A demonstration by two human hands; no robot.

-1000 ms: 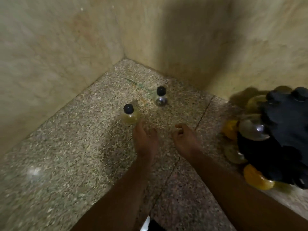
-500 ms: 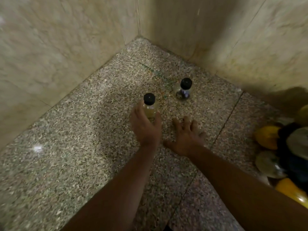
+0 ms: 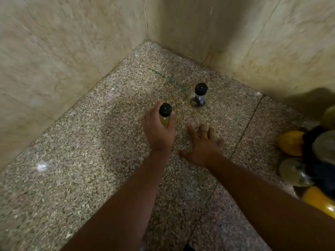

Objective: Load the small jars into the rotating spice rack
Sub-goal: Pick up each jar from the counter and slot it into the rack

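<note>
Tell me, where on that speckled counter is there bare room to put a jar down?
The widest bare stretch lies left of the left hand, out to the left wall. The corner behind the dark-filled jar is also bare. It is crowded at the right edge, around the spice rack.

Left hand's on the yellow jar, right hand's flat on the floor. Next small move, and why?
Probably lift the yellow jar and carry it right to the spice rack: the left hand already wraps it, while the right hand lies open, short of the dark jar.
</note>
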